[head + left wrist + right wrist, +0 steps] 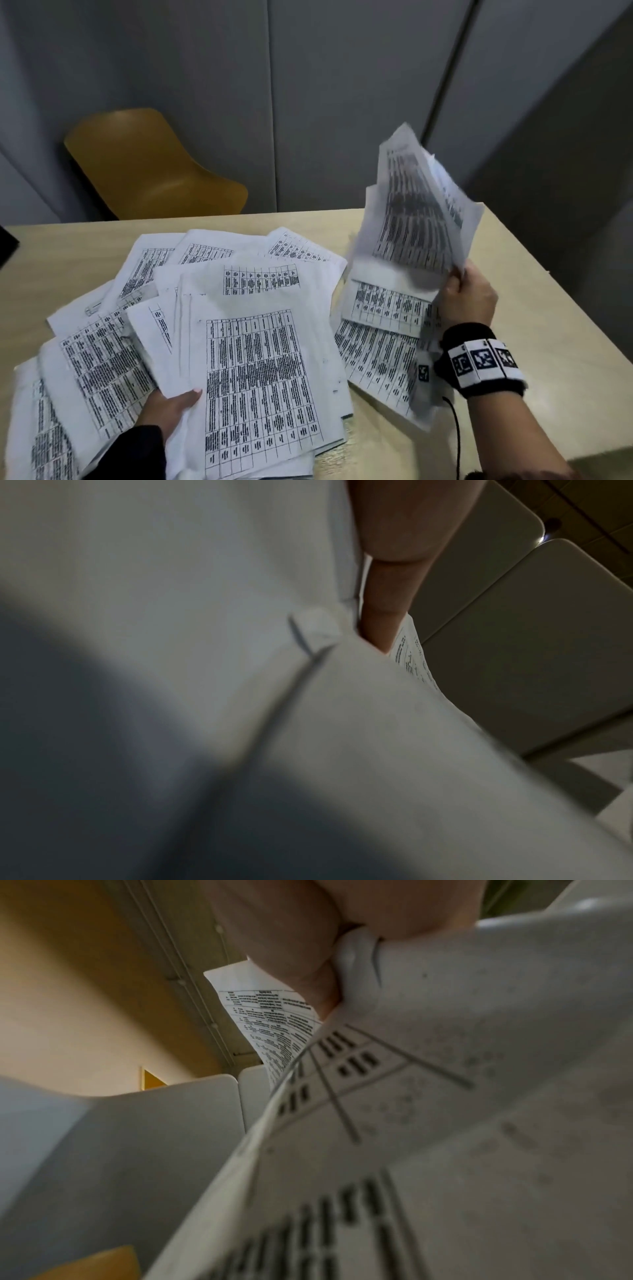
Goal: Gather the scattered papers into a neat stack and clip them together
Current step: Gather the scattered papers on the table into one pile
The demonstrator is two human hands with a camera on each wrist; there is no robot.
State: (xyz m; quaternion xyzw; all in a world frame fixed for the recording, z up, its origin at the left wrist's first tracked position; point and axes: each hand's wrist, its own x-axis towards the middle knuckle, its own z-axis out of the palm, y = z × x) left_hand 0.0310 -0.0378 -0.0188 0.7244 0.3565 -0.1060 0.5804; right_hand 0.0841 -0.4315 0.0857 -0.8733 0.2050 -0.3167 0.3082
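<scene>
The left hand point(169, 409), nearest of all, lies at the near edge of the papers point(260, 373) spread over the table point(534, 308); its thumb sits on top of a printed sheet while the fingers are tucked out of sight beneath, so it has a bundle of sheets pinched at their lower edge. In the left wrist view a finger point(383, 615) runs up between two white sheets, pressed flat against them. Out from this hand the sheets fan away overlapping and crooked, tables of dark print facing up, some skewed to its left and others reaching on toward the far side of the table. The right hand point(467, 298), a little farther off and wearing a black band with square markers point(483, 361) on the wrist, is raised above the table with its fingers curled tight around a sheaf of papers point(416, 219) that stands up and away from it, blurred and fanned at the top. The right wrist view shows that grip close, the paper crumpled where the fingers point(294, 961) squeeze it. Below this hand more printed sheets lie on the table. Beyond the table's far edge, past the left hand's side, stands a yellow chair point(150, 164) against grey wall panels point(342, 85).
</scene>
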